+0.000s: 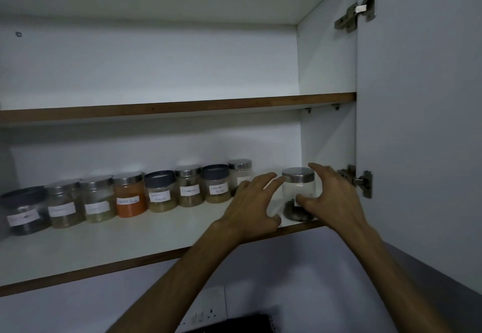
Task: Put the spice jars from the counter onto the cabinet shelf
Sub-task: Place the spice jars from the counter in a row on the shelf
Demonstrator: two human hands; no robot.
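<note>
White laminate lines the open cabinet, its two shelves edged in brown wood; the lower shelf (78, 249) holds a row of eight squat clear jars (130, 197) with paper labels, running from near the left front back toward the right. Most lids are brushed metal, three are dark plastic; one jar shows bright orange powder. The left hand (250, 207) rests at the shelf's front edge, fingers spread and straight, gripping nothing. Just right of it stands a lone jar (298, 191), metal-lidded, dark bits at its bottom, near the front edge. The right hand (331, 197) cups it loosely, thumb touching the glass, fingers uncurled. Steel hinges (360, 181) hold the open door (422, 124) at the right.
</note>
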